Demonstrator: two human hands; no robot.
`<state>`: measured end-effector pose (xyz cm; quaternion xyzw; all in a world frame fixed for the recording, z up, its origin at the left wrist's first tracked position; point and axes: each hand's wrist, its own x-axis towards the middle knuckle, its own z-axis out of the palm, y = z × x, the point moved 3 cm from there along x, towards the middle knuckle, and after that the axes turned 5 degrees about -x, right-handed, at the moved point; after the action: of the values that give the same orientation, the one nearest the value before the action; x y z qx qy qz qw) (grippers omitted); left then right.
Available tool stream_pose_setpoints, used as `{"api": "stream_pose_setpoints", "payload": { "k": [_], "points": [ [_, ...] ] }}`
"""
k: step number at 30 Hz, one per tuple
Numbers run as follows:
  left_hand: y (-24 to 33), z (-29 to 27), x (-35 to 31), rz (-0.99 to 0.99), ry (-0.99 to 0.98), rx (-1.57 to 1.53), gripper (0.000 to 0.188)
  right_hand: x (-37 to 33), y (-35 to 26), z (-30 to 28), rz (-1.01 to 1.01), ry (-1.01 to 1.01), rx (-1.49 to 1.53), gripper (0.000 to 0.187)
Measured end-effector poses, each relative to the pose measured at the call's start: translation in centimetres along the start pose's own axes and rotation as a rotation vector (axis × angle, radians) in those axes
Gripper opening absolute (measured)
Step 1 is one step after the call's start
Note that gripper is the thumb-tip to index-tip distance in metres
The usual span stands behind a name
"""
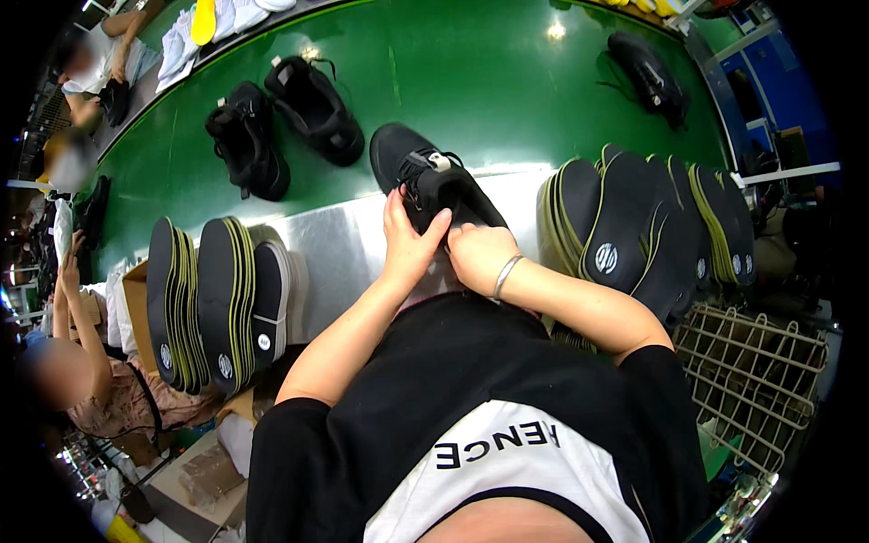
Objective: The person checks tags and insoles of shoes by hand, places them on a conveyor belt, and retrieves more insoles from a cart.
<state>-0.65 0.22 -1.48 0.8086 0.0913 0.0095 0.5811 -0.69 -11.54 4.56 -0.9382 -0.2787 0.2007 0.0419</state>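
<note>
In front of my body a black lace-up shoe (405,154) lies on the metal edge strip, toe pointing away and to the left, its opening facing up. My left hand (412,237) is closed on its near left side, fingers along the upper and thumb at the collar. My right hand (482,255), with a bangle at the wrist, is curled shut at the collar near the heel. The right fingertips are partly hidden, and whether an insole is inside the shoe I cannot tell.
Stacks of dark insoles with yellow-green edges stand at left (172,308) and right (625,226). Two black shoes (312,109) sit farther left on the green table (462,72); another shoe (647,77) lies far right. A wire basket (751,380) is at right. People work at left.
</note>
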Motion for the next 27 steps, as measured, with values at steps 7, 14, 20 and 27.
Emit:
{"api": "stream_pose_setpoints", "payload": {
  "k": [7,14,20,27],
  "points": [
    [2.9,-0.8,-0.5,0.455,-0.031,0.224,0.056,-2.3,2.8,-2.8,0.076,-0.052,0.704,0.025],
    [3.0,-0.4,0.4,0.529,0.004,0.249,0.038,1.5,9.6,-7.2,-0.056,0.004,1.867,0.032],
    [4.2,-1.2,0.2,0.546,0.007,0.207,0.033,3.5,7.9,-3.8,-0.139,0.25,1.112,0.063],
    [2.8,-1.7,2.9,0.238,0.041,-0.026,0.025,4.0,5.4,0.6,-0.109,0.579,0.974,0.03]
  ]
}}
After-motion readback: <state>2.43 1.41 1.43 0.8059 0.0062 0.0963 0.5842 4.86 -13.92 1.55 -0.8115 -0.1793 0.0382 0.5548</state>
